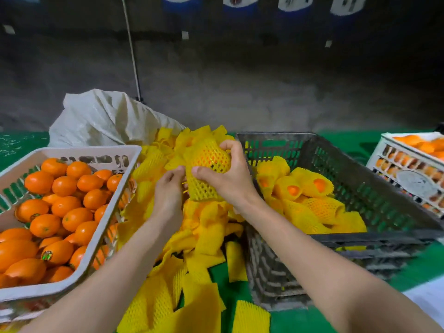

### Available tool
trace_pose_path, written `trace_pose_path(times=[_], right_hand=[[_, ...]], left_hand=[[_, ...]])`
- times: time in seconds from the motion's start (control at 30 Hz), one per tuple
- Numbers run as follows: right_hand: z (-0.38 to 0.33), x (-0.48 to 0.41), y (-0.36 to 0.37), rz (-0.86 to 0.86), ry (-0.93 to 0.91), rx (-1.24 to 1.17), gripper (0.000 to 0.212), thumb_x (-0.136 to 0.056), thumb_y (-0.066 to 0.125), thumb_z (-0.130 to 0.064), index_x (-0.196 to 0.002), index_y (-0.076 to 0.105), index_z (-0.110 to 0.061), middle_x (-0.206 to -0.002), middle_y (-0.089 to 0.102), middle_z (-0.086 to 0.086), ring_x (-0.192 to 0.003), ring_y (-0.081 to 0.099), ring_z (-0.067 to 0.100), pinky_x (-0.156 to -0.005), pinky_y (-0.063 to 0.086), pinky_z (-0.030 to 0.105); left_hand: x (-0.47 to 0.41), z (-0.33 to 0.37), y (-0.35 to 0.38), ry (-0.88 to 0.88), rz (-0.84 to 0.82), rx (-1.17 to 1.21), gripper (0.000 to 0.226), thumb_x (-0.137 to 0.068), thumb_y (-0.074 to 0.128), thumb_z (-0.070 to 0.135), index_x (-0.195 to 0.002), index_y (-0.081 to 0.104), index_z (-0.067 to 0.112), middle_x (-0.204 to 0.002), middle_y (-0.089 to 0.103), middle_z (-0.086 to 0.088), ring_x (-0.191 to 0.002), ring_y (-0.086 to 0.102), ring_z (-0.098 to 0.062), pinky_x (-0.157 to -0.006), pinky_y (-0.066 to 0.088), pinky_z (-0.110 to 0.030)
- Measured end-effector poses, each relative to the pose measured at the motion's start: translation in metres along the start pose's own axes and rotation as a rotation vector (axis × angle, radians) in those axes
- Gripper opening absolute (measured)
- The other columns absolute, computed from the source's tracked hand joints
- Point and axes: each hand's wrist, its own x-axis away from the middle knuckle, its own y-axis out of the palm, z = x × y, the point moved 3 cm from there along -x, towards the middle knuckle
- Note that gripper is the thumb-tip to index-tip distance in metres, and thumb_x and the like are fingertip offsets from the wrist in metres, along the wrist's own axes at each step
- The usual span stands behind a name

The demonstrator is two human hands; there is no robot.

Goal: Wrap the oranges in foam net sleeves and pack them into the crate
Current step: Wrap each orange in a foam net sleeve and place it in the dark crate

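On the green tabletop (343, 143), the dark crate (374, 236) at right holds several sleeved oranges. The white basket (91, 149) at left holds bare ones, with loose foam net sleeves (206, 239) heaped between. Above that heap the right hand (230, 179) curls round a netted orange (209, 162), and the left hand (168, 188) pinches the sleeve's lower edge. Best to pull evenly until the net covers the fruit.

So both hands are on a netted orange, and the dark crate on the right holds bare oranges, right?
Not bare: the head view shows the dark crate holding wrapped oranges. Left hand and right hand are on the netted orange.
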Motion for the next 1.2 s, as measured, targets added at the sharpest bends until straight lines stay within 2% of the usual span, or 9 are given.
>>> trace_pose_path(times=[0.13,0.23,0.33,0.43,0.5,0.7,0.93,1.1,1.2], right_hand=[[0.007,-0.019,-0.053,0.133,0.062,-0.062,0.055,-0.067,0.082,-0.021,-0.104,0.042,-0.025,-0.111,0.057,0.011,-0.099,0.059,0.026,-0.087,0.050,0.043],[0.016,-0.038,-0.097,0.214,0.083,-0.082,0.049,-0.065,0.081,-0.023,-0.093,0.042,-0.030,-0.099,0.059,0.008,-0.087,0.059,0.022,-0.083,0.051,0.046],[0.036,-0.065,-0.138,0.283,0.132,-0.063,0.047,-0.067,0.080,-0.021,-0.093,0.041,-0.029,-0.093,0.058,0.002,-0.091,0.061,0.025,-0.085,0.051,0.047],[0.065,-0.097,-0.169,0.322,0.198,0.178,0.057,-0.064,0.080,-0.026,-0.102,0.038,-0.025,-0.094,0.053,-0.003,-0.097,0.057,0.025,-0.087,0.049,0.041],[0.089,-0.117,-0.182,0.272,0.252,0.451,0.062,-0.064,0.080,-0.028,-0.108,0.037,-0.023,-0.106,0.050,0.003,-0.103,0.053,0.028,-0.087,0.043,0.036],[0.159,-0.136,-0.188,0.076,0.479,0.903,0.079,-0.073,0.075,-0.027,-0.134,0.023,-0.026,-0.130,0.041,0.017,-0.117,0.046,0.042,-0.091,0.042,0.044],[0.170,-0.129,-0.180,-0.061,0.527,1.072,0.080,-0.083,0.067,-0.036,-0.146,0.018,-0.029,-0.154,0.010,0.018,-0.139,0.015,0.044,-0.111,0.020,0.055],[0.114,-0.121,-0.144,-0.035,0.187,0.941,0.056,-0.085,0.064,-0.031,-0.134,0.044,-0.012,-0.138,0.045,0.014,-0.128,0.040,0.032,-0.103,0.035,0.042],[0.064,-0.098,-0.104,-0.016,-0.096,0.756,0.034,-0.085,0.064,-0.023,-0.116,0.058,-0.008,-0.117,0.063,0.010,-0.111,0.056,0.027,-0.093,0.041,0.035]], left_hand=[[0.014,-0.018,0.071,0.279,-0.207,-0.199,0.026,-0.088,0.046,-0.006,-0.076,0.064,0.009,-0.072,0.060,-0.008,-0.068,0.050,-0.014,-0.061,0.040,-0.032],[0.013,-0.018,0.125,0.441,-0.286,-0.386,0.020,-0.076,0.044,0.008,-0.078,0.064,0.010,-0.081,0.065,-0.007,-0.075,0.056,-0.014,-0.064,0.040,-0.032],[0.004,-0.036,0.167,0.520,-0.362,-0.818,0.019,-0.091,0.048,0.007,-0.103,0.061,-0.002,-0.104,0.065,-0.022,-0.099,0.059,-0.035,-0.076,0.037,-0.035],[0.005,-0.059,0.187,0.532,-0.594,-1.274,0.027,-0.090,0.052,0.012,-0.116,0.053,0.005,-0.117,0.059,-0.020,-0.110,0.055,-0.038,-0.083,0.044,-0.038],[0.002,-0.064,0.185,0.567,-0.608,-1.383,0.025,-0.091,0.053,0.019,-0.114,0.056,0.010,-0.114,0.062,-0.015,-0.108,0.057,-0.035,-0.078,0.045,-0.037],[-0.001,-0.063,0.180,0.552,-0.609,-1.274,0.027,-0.094,0.056,0.034,-0.113,0.064,0.018,-0.108,0.068,-0.003,-0.099,0.062,-0.022,-0.082,0.053,-0.036],[-0.003,-0.064,0.177,0.526,-0.571,-1.187,0.025,-0.093,0.057,0.031,-0.112,0.066,0.016,-0.108,0.068,-0.005,-0.102,0.060,-0.021,-0.085,0.052,-0.038],[-0.001,-0.049,0.164,0.449,-0.468,-0.753,0.018,-0.093,0.057,0.008,-0.106,0.068,0.005,-0.102,0.070,-0.009,-0.088,0.060,-0.011,-0.075,0.045,-0.010],[-0.009,-0.027,0.133,0.338,-0.376,-0.515,0.018,-0.093,0.051,-0.002,-0.096,0.067,0.006,-0.093,0.067,-0.010,-0.083,0.059,-0.014,-0.076,0.047,-0.025]])
